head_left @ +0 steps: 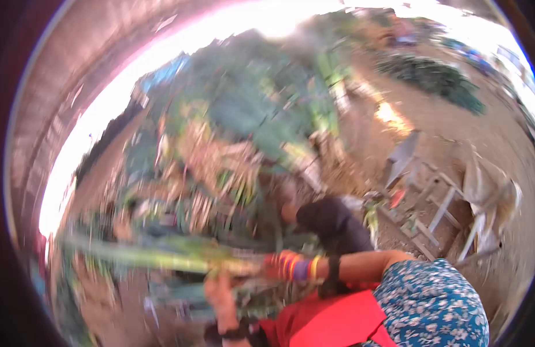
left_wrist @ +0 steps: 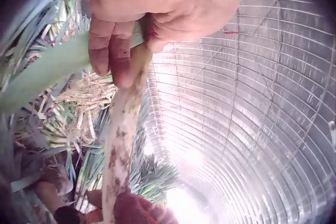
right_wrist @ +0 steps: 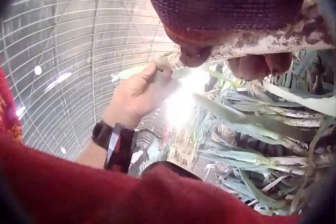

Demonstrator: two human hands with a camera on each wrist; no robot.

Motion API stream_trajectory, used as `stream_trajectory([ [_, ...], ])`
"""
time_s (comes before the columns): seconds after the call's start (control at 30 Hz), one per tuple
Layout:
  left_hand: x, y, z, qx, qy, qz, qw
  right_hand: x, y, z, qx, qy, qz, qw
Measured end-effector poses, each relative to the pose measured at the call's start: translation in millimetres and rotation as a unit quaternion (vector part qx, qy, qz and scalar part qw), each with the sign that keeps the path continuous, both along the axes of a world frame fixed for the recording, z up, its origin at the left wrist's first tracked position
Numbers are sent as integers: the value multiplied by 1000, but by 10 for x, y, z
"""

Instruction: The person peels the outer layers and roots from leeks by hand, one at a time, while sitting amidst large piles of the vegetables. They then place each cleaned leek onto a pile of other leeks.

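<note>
Purple knit wraps your right hand (right_wrist: 228, 11), its fingers clamped around the soiled white shaft of a leek (left_wrist: 122, 134). Farther up the stalk, your bare left hand (left_wrist: 168, 8) pinches it between thumb and fingers, where a green leaf (left_wrist: 50, 69) bends away to the side. The leek is held out before your red garment (head_left: 337, 321), its leafy end toward your left, blurred in the head view. The step in hand looks like stripping outer leaves; the next move seems to call for a steady right hold while your left peels the loose leaf away without snapping the shaft. Beyond, heaped leeks (head_left: 238, 110) lie on the ground beneath a ribbed roof (left_wrist: 252, 77), with a frame (head_left: 441, 217) to your right.
</note>
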State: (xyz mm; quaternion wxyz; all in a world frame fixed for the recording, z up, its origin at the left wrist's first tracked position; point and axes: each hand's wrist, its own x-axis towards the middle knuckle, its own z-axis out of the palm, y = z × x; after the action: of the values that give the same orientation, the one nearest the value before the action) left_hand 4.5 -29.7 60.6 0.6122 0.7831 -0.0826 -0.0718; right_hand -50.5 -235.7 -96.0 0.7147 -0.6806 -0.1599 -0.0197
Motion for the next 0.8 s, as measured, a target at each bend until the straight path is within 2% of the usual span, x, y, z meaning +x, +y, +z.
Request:
stream_trajectory([
  [0.03, -77, -49, -174, 104, -92, -153, 979, 39, 32, -44, 6, -41, 14, 999],
  [0.07, -272, -98, -273, 168, -51, -209, 962, 81, -95, 456, -88, 1, 28, 996],
  [0.1, -466, -157, -367, 233, -17, -268, 935, 212, -5, 523, -37, -152, -20, 987],
  [0.13, -608, -189, -563, 168, -57, -246, 953, 346, 79, 600, -2, -303, -78, 950],
  [0.17, -642, -133, -707, 105, -108, -229, 962, 248, 86, 906, -238, -265, -181, 916],
  [0.2, -600, -76, -394, 84, 21, -139, 987, 260, 78, 868, -239, -229, -160, 930],
  [0.23, -540, -52, -84, 53, 146, -49, 987, 240, 22, 829, -246, -192, -143, 939],
  [0.27, -354, 198, -248, -18, 69, 2, 997, 142, -30, 988, -267, -123, -105, 950],
  [0.33, -179, 449, -160, -152, -14, 106, 983, 15, -17, 959, -288, -86, -74, 951],
  [0.37, -152, 442, 143, -211, -19, 159, 964, -34, 7, 940, -307, -51, -56, 949],
  [0.4, -90, 537, 233, -256, -5, 159, 954, -70, 39, 935, -340, 7, -2, 940],
  [0.43, -38, 641, 283, -299, 10, 158, 941, -65, 115, 888, -336, 9, 10, 942],
  [0.5, -34, 738, 255, -296, 54, 207, 931, -41, 207, 781, -458, -68, 12, 886],
  [0.53, -87, 736, 245, -321, 31, 172, 931, 14, 263, 891, -448, -36, 38, 893],
  [0.57, -115, 714, 245, -346, 7, 134, 929, 86, 303, 1001, -363, -12, 64, 929],
  [0.6, -143, 664, 247, -357, 12, 114, 927, 179, 376, 1077, -320, -44, 65, 944],
  [0.63, -177, 652, 196, -358, 19, 115, 926, 258, 448, 1148, -277, -80, 66, 955],
  [0.67, -202, 650, 150, -353, 12, 112, 929, 295, 512, 1238, -279, -77, 68, 955],
  [0.73, -237, 653, 128, -349, 0, 115, 930, 362, 630, 1387, -147, -2, 97, 984],
  [0.77, -259, 656, 142, -343, 1, 117, 932, 417, 656, 1260, -147, -5, 104, 984],
  [0.8, -274, 680, 165, -334, 0, 121, 935, 502, 664, 1017, -195, -122, 2, 973],
])
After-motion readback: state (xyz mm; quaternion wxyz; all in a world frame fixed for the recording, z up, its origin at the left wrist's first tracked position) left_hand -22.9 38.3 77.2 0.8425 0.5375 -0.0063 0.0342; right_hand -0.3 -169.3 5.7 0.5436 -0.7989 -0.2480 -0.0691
